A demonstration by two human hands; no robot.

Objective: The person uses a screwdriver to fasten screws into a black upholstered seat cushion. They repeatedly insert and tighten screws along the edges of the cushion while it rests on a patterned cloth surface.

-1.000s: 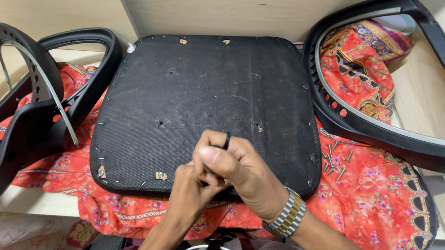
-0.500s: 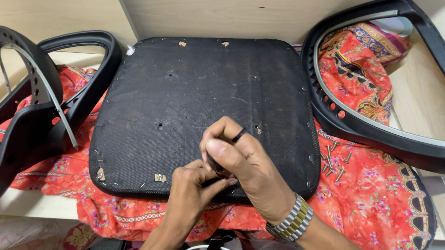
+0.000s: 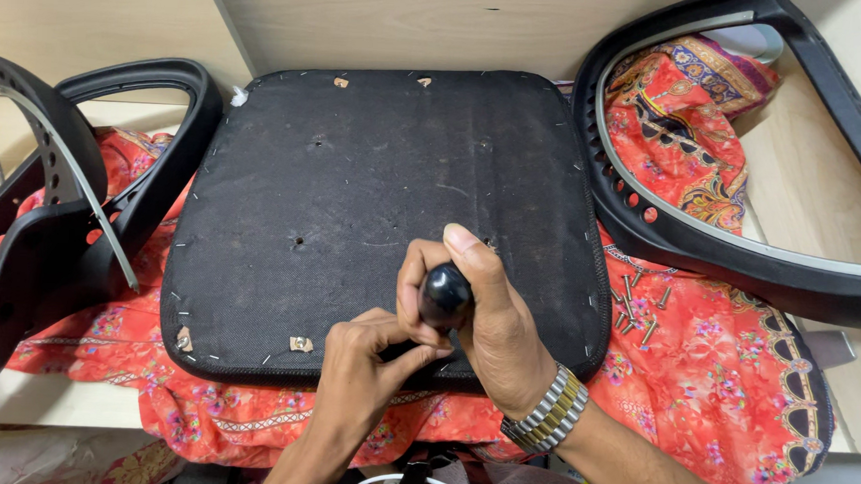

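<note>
Change: since the earlier frames both hands have slid a little toward the near right part of the seat pad, and the tool's rounded black end, then mostly hidden, now faces the camera.
Right hand (image 3: 490, 322): clamped around the black tool handle (image 3: 445, 293), thumb up along its far side, a metal wristwatch (image 3: 550, 420) on the wrist.
Left hand (image 3: 367, 365): fingers pinched together just under the handle, touching the right hand; what they pinch is hidden.
Tool tip: out of sight beneath the hands.
Seat pad (image 3: 355, 200): black, underside up, directly under and beyond both hands; staples line its edge, small holes show to the left of the hands.
Red patterned cloth (image 3: 724, 400): spread under the seat pad, showing to the right and near side of the hands.
Screws (image 3: 638, 304): a loose cluster on the cloth, just right of the right hand, beside the pad's edge.
Right chair frame (image 3: 701, 254): black, curved, lying beyond the screws, well right of the hands.
Left chair frame (image 3: 73, 226): black, well left of the hands.
</note>
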